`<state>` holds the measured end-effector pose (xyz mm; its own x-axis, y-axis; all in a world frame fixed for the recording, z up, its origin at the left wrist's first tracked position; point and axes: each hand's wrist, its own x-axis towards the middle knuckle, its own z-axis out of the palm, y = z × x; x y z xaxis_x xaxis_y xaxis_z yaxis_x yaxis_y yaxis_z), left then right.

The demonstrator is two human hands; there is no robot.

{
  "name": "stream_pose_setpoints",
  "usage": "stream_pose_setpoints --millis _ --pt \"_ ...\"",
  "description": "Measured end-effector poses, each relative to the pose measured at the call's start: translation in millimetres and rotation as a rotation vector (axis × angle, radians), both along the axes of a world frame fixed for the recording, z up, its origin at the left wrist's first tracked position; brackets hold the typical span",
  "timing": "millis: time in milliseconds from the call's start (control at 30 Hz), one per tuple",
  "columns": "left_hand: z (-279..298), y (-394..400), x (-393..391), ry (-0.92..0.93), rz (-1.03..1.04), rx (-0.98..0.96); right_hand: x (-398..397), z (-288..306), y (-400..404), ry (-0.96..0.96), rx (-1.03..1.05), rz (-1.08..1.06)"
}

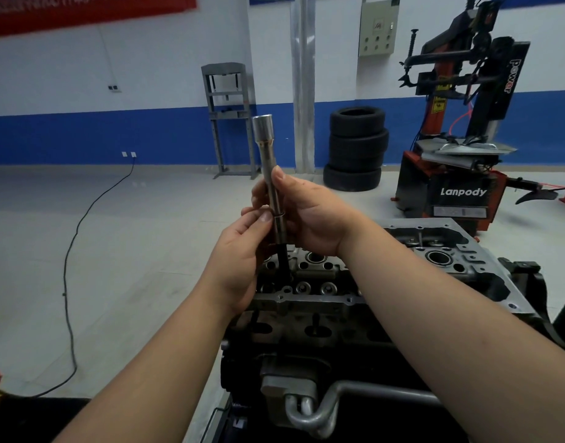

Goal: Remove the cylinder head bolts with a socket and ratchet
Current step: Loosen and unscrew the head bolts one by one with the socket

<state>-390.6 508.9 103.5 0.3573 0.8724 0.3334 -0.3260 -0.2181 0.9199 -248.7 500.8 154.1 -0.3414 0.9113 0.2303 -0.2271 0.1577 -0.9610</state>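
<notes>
A long steel extension bar with a socket (268,161) stands nearly upright above the cylinder head (310,282). A dark bolt shank (282,260) hangs from its lower end, reaching down to a hole in the head. My right hand (310,215) grips the bar around its middle. My left hand (243,251) pinches the lower joint of the bar between thumb and fingers. The wide drive end of the bar points up, and no ratchet is in view.
The engine sits on a stand, with a metal pipe (335,407) at its front. A tyre changer (460,148) and stacked tyres (356,148) stand behind on the right. A grey press frame (230,119) is at the wall. A black cable (73,270) runs across the floor on the left.
</notes>
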Motion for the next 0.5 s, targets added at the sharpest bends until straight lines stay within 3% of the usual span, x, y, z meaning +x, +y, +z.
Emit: stream_pose_setpoints --millis 267,500 --pt "-1.6 -0.7 5.2 0.021 0.101 0.041 -0.9 0.6 -0.5 0.055 0.015 0.020" --pt "-1.1 -0.3 0.9 0.044 0.011 0.030 2.3 0.3 0.1 -0.002 -0.019 0.006"
